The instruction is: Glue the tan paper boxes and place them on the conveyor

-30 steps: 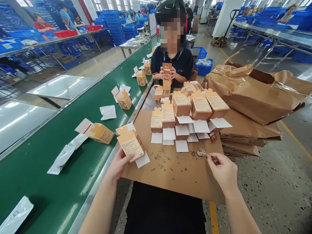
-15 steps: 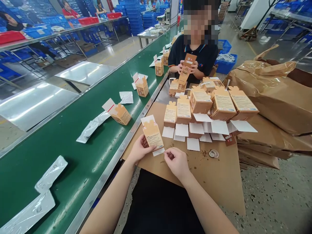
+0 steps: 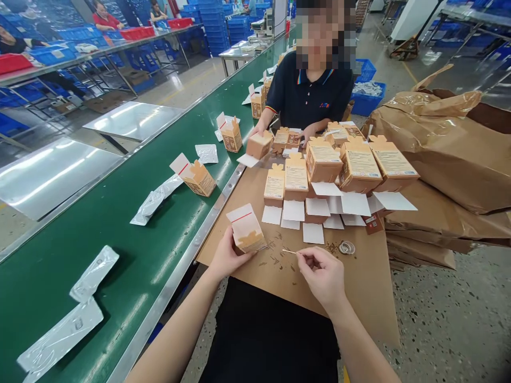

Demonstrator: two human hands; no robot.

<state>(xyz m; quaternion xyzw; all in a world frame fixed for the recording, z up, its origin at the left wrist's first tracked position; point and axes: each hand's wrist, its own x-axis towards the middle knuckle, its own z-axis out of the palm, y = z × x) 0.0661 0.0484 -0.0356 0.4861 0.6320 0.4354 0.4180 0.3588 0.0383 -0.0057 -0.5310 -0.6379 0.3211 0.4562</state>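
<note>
My left hand holds a small tan carton by its side, above the cardboard-covered table. The carton's white flap with a red strip stands up at its top. To the right, my right hand pinches a thin cotton swab, its tip pointing left toward the carton but apart from it. Brown specks lie on the cardboard between my hands. A small clear round dish sits just beyond my right hand.
Stacked tan cartons with white flaps stand behind the dish. On the left, a green conveyor bears cartons and silver pouches. Across the table, a person reaches with a carton. Brown bags fill the right.
The carton in my left hand has turned, its red-striped flap now facing me. My right hand has moved right, away from it. The other person has lowered a carton toward the conveyor edge.
</note>
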